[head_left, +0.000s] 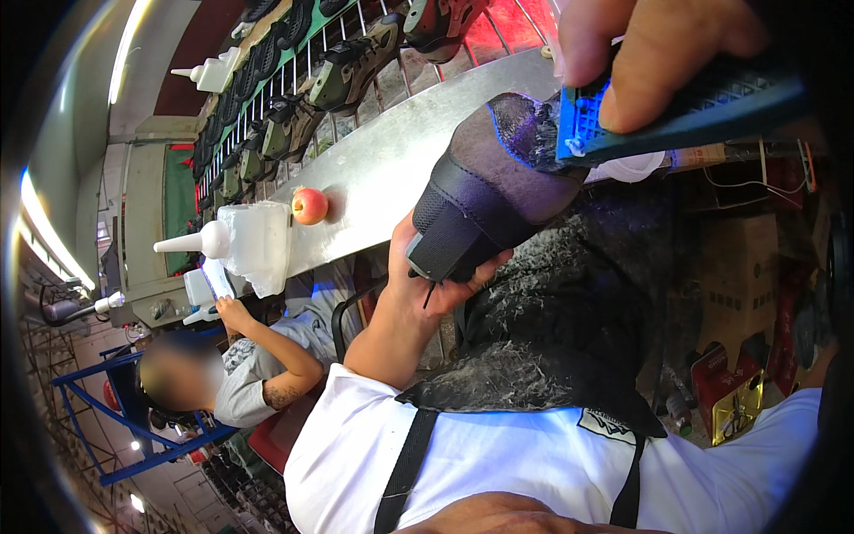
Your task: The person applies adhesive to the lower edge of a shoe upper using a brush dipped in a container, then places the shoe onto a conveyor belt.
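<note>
My left hand (434,292) is closed round a dark grey and black shoe upper (503,173) from below. The upper is held up above my lap, its black mesh end nearest my left hand. At the top right, my right hand (663,53) is closed on a blue tool (685,120) with a ridged grid surface, which looks like a brush. Dark bristles at its left end touch the shiny dark patch of the shoe. The far end of the tool is lost in shadow at the right rim.
A metal worktable (382,169) carries an apple (310,206) and a white squeeze bottle (253,242). Beyond, a wire rack (378,84) holds several shoes. At left, a co-worker (267,360) handles a white object. A cardboard box (737,267) stands at right; lint covers my black apron (534,329).
</note>
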